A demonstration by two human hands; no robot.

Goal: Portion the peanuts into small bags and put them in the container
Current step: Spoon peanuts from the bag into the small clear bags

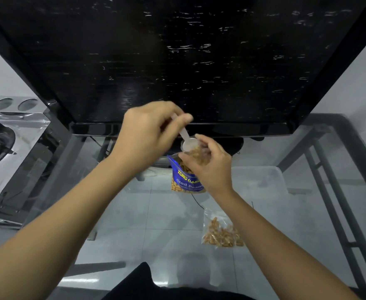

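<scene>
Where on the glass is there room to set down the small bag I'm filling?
Bare glass lies between the forearms, bordered by the blue bag ahead and the filled bag to the right. Crowded over the blue bag, where the scoop in the left hand meets the small bag in the right hand. The container stands right of the hands.

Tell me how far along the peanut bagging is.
Done: one filled bag lies on the glass table. In hand: the left hand holds the scoop at a second bag pinched by the right hand, above the blue peanut pack. Left: more portions, then bags into the container.
</scene>
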